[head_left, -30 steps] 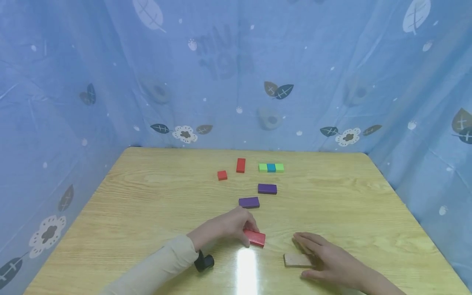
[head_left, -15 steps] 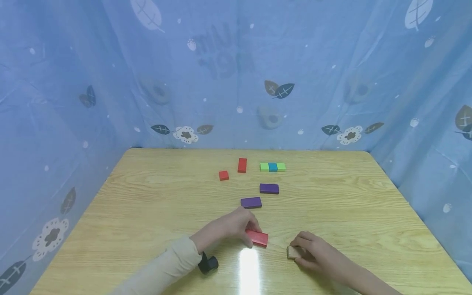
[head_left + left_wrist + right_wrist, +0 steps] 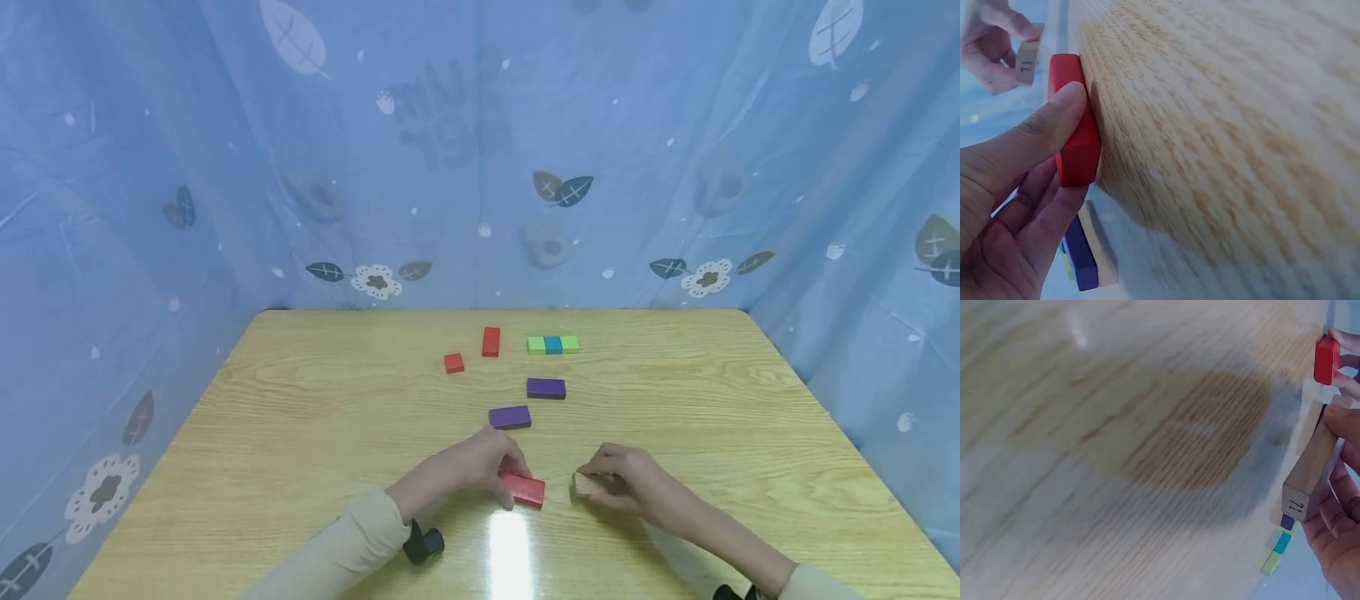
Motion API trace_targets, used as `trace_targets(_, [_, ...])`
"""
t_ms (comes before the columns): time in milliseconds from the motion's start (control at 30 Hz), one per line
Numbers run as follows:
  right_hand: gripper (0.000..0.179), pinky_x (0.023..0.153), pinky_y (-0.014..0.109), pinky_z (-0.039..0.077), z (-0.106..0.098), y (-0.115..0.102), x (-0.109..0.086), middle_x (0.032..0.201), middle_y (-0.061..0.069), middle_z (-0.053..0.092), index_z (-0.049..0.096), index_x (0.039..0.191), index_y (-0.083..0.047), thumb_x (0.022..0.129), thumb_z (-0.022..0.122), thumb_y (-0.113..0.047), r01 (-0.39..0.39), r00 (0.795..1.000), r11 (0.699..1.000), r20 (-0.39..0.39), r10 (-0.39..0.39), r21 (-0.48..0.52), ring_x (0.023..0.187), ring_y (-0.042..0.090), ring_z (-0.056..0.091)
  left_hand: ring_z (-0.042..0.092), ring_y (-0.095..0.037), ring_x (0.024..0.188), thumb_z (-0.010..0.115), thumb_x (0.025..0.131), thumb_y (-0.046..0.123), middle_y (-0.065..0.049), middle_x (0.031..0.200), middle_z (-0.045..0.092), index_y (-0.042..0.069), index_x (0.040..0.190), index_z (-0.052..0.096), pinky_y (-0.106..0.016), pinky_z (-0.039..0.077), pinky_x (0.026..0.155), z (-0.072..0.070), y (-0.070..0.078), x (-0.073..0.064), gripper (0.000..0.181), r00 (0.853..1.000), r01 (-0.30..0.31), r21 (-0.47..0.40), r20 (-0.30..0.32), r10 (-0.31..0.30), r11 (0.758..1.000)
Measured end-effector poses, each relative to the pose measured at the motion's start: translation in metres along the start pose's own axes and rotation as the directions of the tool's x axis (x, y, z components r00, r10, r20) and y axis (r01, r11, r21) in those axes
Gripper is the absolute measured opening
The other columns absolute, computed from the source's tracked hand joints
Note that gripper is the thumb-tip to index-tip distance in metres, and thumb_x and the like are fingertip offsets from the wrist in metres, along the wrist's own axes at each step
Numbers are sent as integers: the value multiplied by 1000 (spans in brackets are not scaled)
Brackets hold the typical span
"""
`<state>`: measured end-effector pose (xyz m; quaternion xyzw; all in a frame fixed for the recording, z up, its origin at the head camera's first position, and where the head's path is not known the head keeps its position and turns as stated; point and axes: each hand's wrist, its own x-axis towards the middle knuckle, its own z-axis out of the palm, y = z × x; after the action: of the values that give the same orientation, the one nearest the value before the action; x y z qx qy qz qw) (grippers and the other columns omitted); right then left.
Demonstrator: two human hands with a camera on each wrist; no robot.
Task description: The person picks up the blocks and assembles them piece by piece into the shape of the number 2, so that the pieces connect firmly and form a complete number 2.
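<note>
My left hand (image 3: 474, 465) pinches one end of a red rectangular block (image 3: 528, 492) between thumb and fingers; the block lies at table level. Close up, the left wrist view has the thumb across the red block (image 3: 1079, 150). To its right, my right hand (image 3: 637, 482) grips a plain wooden block (image 3: 588, 485), mostly hidden by the fingers from above. A number like 71 is marked on the end of that wooden block (image 3: 1313, 465) in the right wrist view. A small gap separates the two held blocks. Whether the wooden one touches the table I cannot tell.
Beyond the hands lie two purple blocks (image 3: 510, 417), a small red block (image 3: 453, 363) and an upright-turned red block (image 3: 491, 342). Two green pieces flank a blue one (image 3: 552, 345) in a row. Blue patterned cloth (image 3: 480, 167) surrounds the wooden table (image 3: 300, 417).
My right hand has closed its fingers and thumb round the wooden block and carried it left and away from me, nearer the red block. The left hand keeps its pinch on the red block.
</note>
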<state>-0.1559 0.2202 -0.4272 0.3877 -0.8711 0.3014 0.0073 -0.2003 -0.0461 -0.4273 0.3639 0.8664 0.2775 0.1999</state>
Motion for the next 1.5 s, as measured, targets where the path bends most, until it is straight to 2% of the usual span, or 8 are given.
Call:
trace_targets(200, [21,59,18,48,5,3,8,85,-6,67,73,98,-5,78,79,-12,-82,996,996,34,81,35,71,-1,51,59,4,75,88,64,10,6,89,72,10,97,75,-11,47,71,1,-2,2,35,1000,-25,9,1,25,1000])
trace_targets(467, [20,61,20,50,11,3,15,85,-3,69,73,94,-5,75,81,-10,-64,998,998,10,63,19,73,0,56,59,5,78,88,65,12,9,89,71,11,97,76,-10,47,73,2,-2,2,35,1000,-18,19,5,18,1000])
trace_targets(767, [19,58,18,45,17,3,24,82,-7,66,74,94,-5,76,80,-11,-88,995,996,37,87,28,68,-1,48,60,3,83,87,65,12,9,90,71,11,99,75,-12,47,78,3,-4,0,35,1000,-12,-18,6,12,1000])
trace_targets(1133, [20,64,19,49,24,5,31,85,-4,68,74,94,-6,76,80,-9,-58,998,998,23,58,30,75,1,56,60,3,86,87,67,11,8,92,71,10,100,75,-12,47,80,1,-4,0,36,1000,-18,-16,3,19,1000])
trace_targets(1500, [23,72,23,52,31,12,30,91,-2,71,73,96,-7,75,80,-11,-10,1000,999,-3,10,39,84,5,62,55,4,82,86,68,13,13,91,69,13,102,75,-14,46,77,3,-5,-3,35,1000,-5,14,-12,5,1000])
